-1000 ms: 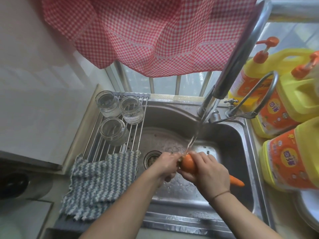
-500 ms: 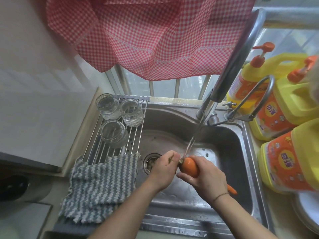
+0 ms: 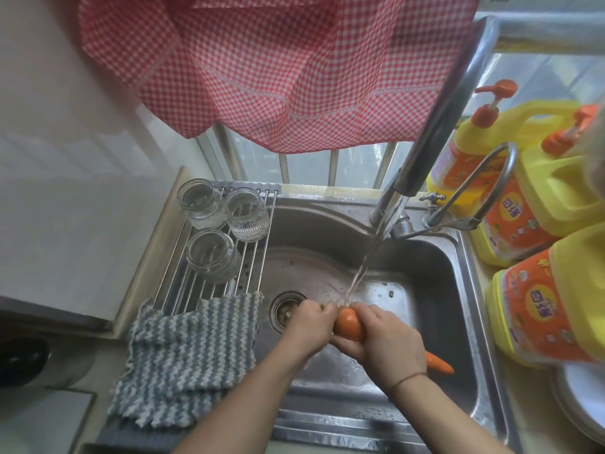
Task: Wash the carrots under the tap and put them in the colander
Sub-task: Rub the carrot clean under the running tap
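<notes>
An orange carrot [image 3: 349, 326] is held over the steel sink [image 3: 435, 290], thick end up under the running water from the tap [image 3: 435, 126]. My right hand [image 3: 389, 348] grips its middle, and the thin tip [image 3: 440, 364] sticks out behind the wrist. My left hand [image 3: 309, 326] curls its fingers around the thick top end. No colander is in view.
A roll-up rack [image 3: 252, 267] over the sink's left side carries three glass jars [image 3: 212, 253] and a striped cloth [image 3: 186, 362]. Yellow detergent bottles [image 3: 543, 299] crowd the right counter beside a white plate [image 3: 586, 398]. A red checked curtain [image 3: 278, 70] hangs above. The drain [image 3: 286, 311] lies left of my hands.
My hands have stayed under the stream. The left hand has closed back onto the carrot's top end after lifting slightly off it.
</notes>
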A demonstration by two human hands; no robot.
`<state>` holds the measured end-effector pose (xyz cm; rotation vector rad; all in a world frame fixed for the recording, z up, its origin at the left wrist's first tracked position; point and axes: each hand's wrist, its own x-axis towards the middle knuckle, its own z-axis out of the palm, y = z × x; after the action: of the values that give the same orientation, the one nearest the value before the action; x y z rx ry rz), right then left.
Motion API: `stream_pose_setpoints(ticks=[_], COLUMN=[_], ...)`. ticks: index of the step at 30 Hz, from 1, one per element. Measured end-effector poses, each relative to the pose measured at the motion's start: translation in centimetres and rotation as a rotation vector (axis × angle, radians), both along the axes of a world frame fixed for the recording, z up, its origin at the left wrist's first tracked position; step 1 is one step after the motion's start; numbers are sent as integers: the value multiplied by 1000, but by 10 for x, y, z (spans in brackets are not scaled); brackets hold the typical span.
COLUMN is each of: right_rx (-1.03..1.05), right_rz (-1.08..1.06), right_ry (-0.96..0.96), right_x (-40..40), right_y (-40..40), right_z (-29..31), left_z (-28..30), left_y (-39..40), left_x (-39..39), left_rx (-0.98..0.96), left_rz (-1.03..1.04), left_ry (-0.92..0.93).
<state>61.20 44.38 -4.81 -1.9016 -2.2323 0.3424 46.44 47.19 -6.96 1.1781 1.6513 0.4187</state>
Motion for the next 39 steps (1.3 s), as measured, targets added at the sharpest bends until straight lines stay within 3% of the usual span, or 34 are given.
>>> stream_pose_setpoints(ticks=[4,7,10,13,15,18,20,23,26,39], right_rx=[-472,-542,-520,-511,-532,-395,-235,-31,111,168], right_rz=[-4,18,45,102,173,121,-228,-686,-711,-725], right_ry=[250,336,354,432,406,371,486,837,975,947], right_x=[12,20,13,0,-3,15,40,73,83,83], right_y=[14,20,18,17,15,23,41,75,101,120], right_z=[3,2,6,8,7,13,19,29,40,47], left_z=[2,-8,-9,5,12,16,17,19,20,27], left_y=[-8,-22,-34,-39,-39,-35,-33,-31,-31,-32], left_x=[-9,-14,-9,7,14,15,15,16,17,20], left_rx=[267,280,123,-117,-151,-78,-20,30,59,86], left_rz=[-235,-263,-69,159,291,343,323,311,292,228], left_ry=[-11,-115,-308,-618,-736,-706,-659,-644,-631,-634])
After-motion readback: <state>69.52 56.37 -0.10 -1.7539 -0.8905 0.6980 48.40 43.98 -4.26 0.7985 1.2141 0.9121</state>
